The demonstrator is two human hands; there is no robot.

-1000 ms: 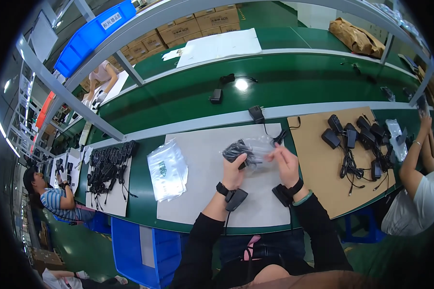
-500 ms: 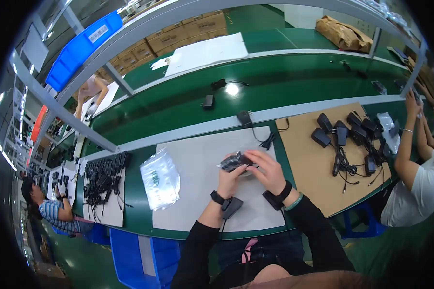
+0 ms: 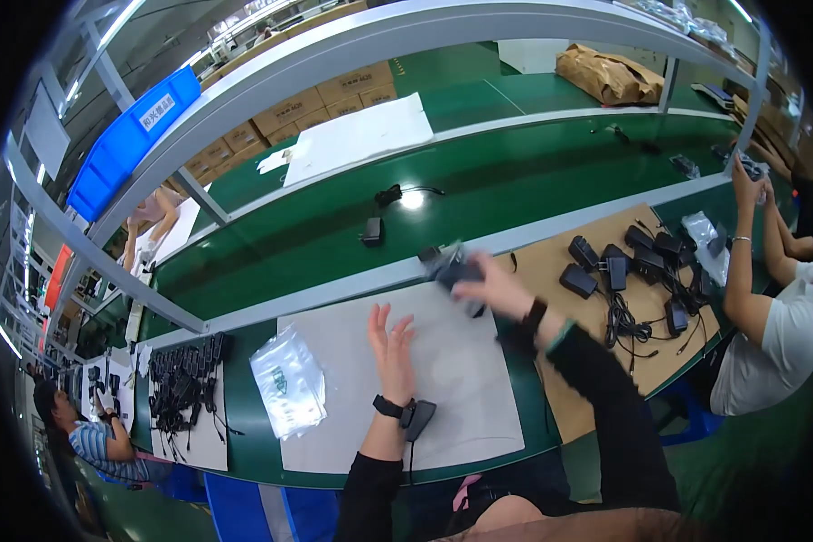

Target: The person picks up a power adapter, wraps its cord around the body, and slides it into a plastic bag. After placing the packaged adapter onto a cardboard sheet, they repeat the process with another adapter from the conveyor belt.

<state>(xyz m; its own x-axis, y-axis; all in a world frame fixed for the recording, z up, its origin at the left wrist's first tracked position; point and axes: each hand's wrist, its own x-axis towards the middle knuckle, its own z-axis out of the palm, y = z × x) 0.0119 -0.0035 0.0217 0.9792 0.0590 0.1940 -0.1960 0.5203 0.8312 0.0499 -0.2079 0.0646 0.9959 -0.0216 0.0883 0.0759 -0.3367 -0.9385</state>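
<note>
My right hand is closed on a black power adapter in a clear plastic bag, over the far edge of the grey mat. Motion blurs the adapter, and it partly hides dark items at the grey rail behind it. My left hand is held above the mat, fingers stretched apart and holding nothing. Against its wrist strap sits a small black box with a cable running down. Clear plastic bags with green print lie in a stack left of that hand.
Several black adapters with cords lie on a brown board at the right, beside a co-worker. More adapters cover a board at the left. Beyond the grey rail, another adapter rests on the green surface. A blue bin hangs upper left.
Both hands were together on the bagged adapter. My left hand has let go and opened; my right hand has carried the adapter away toward the rail. The view has shifted slightly.
</note>
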